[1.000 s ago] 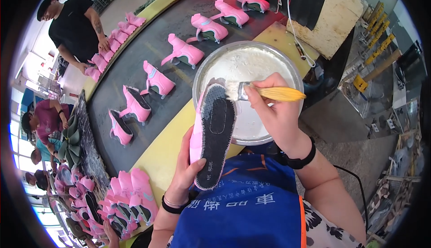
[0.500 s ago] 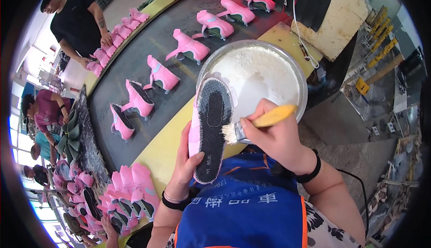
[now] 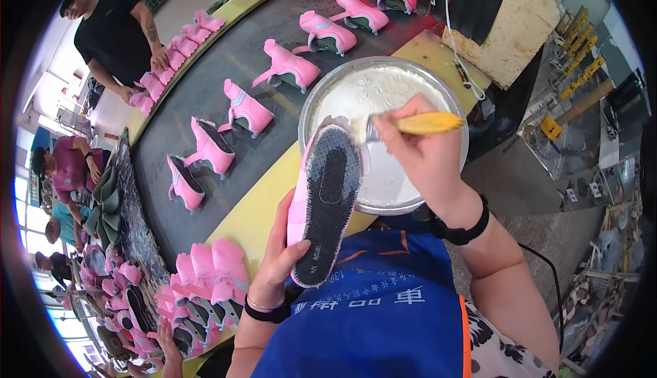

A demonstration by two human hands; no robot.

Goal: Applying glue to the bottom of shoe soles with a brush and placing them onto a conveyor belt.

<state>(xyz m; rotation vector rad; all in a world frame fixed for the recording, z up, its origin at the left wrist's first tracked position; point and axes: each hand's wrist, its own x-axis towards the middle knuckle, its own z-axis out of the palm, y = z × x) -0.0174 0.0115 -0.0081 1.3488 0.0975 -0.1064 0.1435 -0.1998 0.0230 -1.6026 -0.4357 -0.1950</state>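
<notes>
My left hand (image 3: 278,251) grips a pink shoe upper (image 3: 331,203) by its heel end, thumb on the dark bottom, which faces up toward me. In my right hand (image 3: 428,149) is a brush with a yellow handle (image 3: 430,123). Its pale bristles (image 3: 358,130) are at the toe end of the upper, at its right edge; whether they touch is hard to tell. Below the brush stands a round metal basin (image 3: 308,104) of white paste (image 3: 393,166), and the toe end overlaps its left rim.
Pink shoe uppers (image 3: 250,110) lie spaced along a dark conveyor belt (image 3: 205,84). More uppers (image 3: 229,272) are bunched at lower left, a person's hand (image 3: 166,342) beside them. Across the belt a person (image 3: 116,32) handles another row of pink uppers (image 3: 168,67).
My right hand has moved the brush up from the middle of the bottom's right edge to the toe end. The upper has tilted slightly, its toe leaning right.
</notes>
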